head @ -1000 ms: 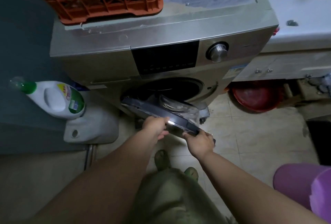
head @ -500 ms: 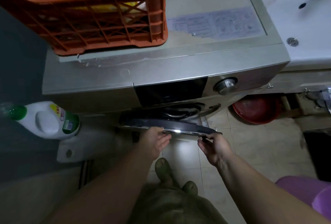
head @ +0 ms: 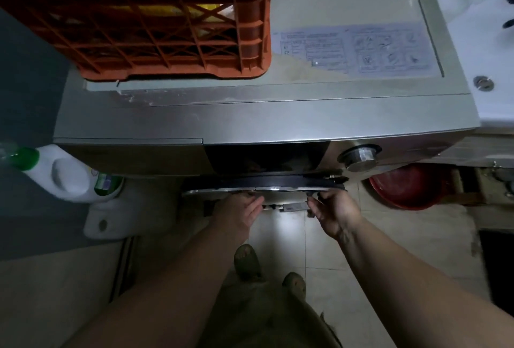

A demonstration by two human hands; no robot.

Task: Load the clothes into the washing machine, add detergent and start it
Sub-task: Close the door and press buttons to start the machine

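Over the last second the door (head: 264,184) of the washing machine (head: 267,114) had swung from half open to nearly flat against the front, at about 12 o'clock from the feet. The left hand (head: 242,210) lay open-fingered against its rim and the right hand (head: 335,208) curled onto its right edge. Loading looked finished; the detergent bottle (head: 69,172) waited at 9 o'clock.

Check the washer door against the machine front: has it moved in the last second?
Yes. The door has swung in toward the washing machine front, nearly flat under the control panel, with both hands on its edge.
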